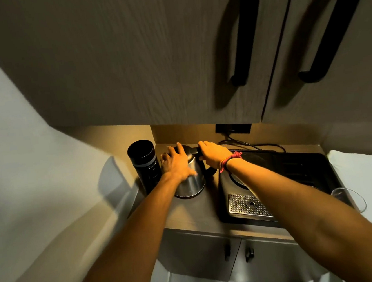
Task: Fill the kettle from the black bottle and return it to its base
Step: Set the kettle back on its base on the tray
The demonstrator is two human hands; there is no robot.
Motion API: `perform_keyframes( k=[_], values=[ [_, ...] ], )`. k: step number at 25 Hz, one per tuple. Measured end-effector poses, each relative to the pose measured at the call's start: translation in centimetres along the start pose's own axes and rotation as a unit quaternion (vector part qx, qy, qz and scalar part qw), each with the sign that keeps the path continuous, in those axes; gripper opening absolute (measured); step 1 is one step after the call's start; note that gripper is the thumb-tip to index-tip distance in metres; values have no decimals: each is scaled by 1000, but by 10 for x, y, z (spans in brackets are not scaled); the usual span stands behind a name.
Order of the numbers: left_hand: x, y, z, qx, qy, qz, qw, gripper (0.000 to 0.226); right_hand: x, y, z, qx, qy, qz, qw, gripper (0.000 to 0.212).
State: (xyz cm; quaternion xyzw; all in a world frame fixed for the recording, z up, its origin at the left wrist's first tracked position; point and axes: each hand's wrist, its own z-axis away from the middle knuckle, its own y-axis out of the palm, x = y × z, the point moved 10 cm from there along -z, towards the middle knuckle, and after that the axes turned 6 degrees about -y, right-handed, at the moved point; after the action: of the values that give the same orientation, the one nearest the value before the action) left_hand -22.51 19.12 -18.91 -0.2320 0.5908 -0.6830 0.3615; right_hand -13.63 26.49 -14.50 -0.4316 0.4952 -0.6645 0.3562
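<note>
On the desk [197, 211], beside the black bottle [145, 165], the kettle [190, 181] is standing off its base [239, 181]. The left hand [175, 165] is pressing its lid; the right hand [214, 155] is gripping its handle. A hasty lift risks toppling the touching bottle.

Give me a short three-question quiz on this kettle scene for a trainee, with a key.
1. True or false: the black bottle stands upright, to the left of the kettle.
2. Which hand grips the kettle's handle? A) left B) right C) neither
3. Fill in: the left hand rests on the kettle's ____.

Key:
1. True.
2. B: the right hand, with a red wrist band, is closed on the handle.
3. Top; its lid looks shut, so no pouring has begun here.
</note>
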Motion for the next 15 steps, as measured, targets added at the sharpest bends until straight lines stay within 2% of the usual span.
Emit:
perform_keyframes(
  k=[4,10,12,13,15],
  values=[
    [-4,-4,-5,-5,2,-13,1000,131,-1,-4,1,5,-2,7,1000,35],
    [-30,-19,6,-62,26,5,998,127,-13,-34,30,-46,7,46,998,35],
    [-47,-33,9,-74,36,21,996,124,-24,-50,47,-49,29,46,997,25],
    [-56,-41,11,-80,43,31,995,123,-35,-54,56,-33,42,44,998,18],
    [-76,-58,14,-102,66,41,992,116,-56,-62,78,14,55,44,997,26]
  ],
)
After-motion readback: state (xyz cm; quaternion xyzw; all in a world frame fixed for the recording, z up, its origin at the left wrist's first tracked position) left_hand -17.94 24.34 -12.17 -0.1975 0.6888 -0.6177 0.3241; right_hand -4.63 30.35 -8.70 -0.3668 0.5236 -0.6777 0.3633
